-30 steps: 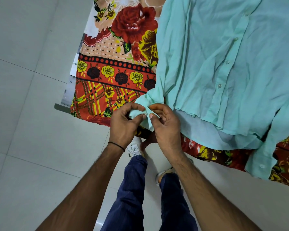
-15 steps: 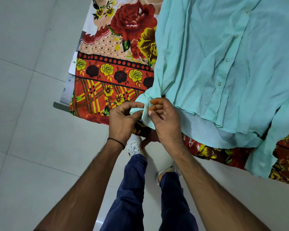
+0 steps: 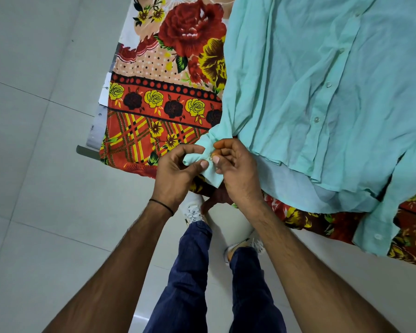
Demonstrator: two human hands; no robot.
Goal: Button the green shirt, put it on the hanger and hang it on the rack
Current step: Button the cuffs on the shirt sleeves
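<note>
Green shirt (image 3: 310, 92): spread face up on the floral cloth (image 3: 159, 102) over the tabletop, filling the frame from 12 to 3 o'clock; front placket buttons (image 3: 316, 119) look fastened down the middle.
Sleeve cuff (image 3: 208, 162): pulled off the tabletop edge toward 6 o'clock, held at frame centre.
Left hand (image 3: 175, 171): closed on the cuff, thumb pressing the fabric from the 9 o'clock side.
Right hand (image 3: 235, 169): closed on the same cuff from the 3 o'clock side, fingertips touching the left thumb's.
Hands together: pinched onto one small patch of cuff, nothing else held.
Step in hand: judged as fastening the cuff button, near the end of the buttoning stage; hanger and rack stages not yet begun.
Next move: probably pushing the button fully through its hole, then checking the other cuff (image 3: 375, 236) at 4 o'clock, then fetching a hanger.
Hidden: cuff button and hole mostly covered by fingertips, so through or not cannot be told.
Cut off: collar and upper shirt run out of frame at 12 o'clock.
Not in view: hanger and rack.
Below: legs in dark trousers and shoes on the tiled floor (image 3: 34, 164).
</note>
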